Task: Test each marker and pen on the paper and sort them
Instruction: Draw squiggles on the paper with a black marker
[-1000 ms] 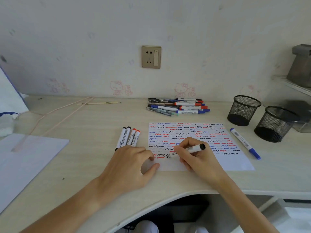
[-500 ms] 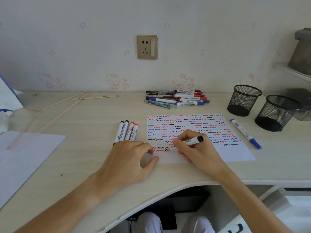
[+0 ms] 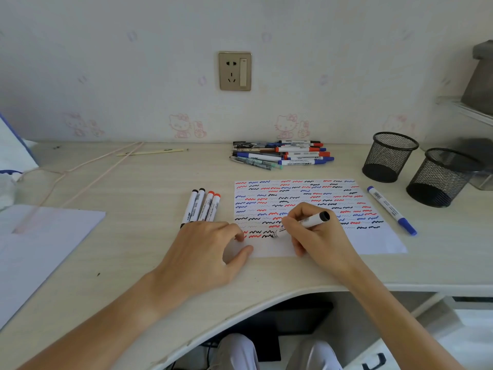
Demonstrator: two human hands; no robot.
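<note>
**Black marker on the squiggle sheet**

The right hand (image 3: pixel 317 236) pinches a white-barrelled black-ended marker (image 3: pixel 306 222), tip on the white paper sheet (image 3: pixel 378 244) striped with red, blue and black squiggles. The left hand (image 3: pixel 208 249) rests relaxed, fingertips on the sheet's corner.

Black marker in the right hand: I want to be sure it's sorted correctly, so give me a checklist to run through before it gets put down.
1. Black marker held firmly by right hand: ok.
2. Tip on the paper, fresh black squiggle beside it: ok.
3. Left hand steadying the paper's corner: ok.
4. Cap back on the tip: not ok; a black cap sits on the rear end.
5. Place to sort it: ok; two black markers lie in the row of four left of the paper.
6. Mesh cups contents: cannot tell for certain; both look empty.
</note>
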